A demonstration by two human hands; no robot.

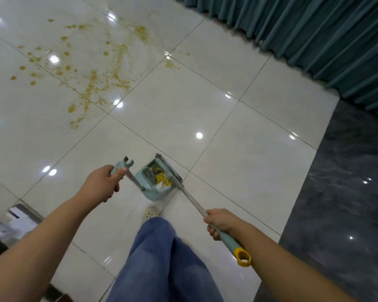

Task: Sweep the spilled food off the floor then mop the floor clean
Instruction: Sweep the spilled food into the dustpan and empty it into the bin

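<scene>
My left hand point(104, 182) grips the pale green top of the dustpan handle point(120, 167). The green dustpan point(150, 184) stands on the white tiled floor point(238, 131) in front of my foot, with yellow food bits and a white scrap inside. My right hand point(218, 222) holds the broom handle point(229, 238), which has a green grip and a yellow hanging loop. The broom head point(169, 168) rests against the dustpan's right side. Yellow-brown food stains point(92, 68) are spattered across the tiles at the upper left, well away from the dustpan.
Teal curtains point(314, 33) hang along the upper right. A dark marble strip point(340, 192) borders the tiles on the right. My leg in blue trousers point(162, 262) and a white shoe point(150, 213) are at the bottom centre. White objects point(7, 225) lie at the left edge.
</scene>
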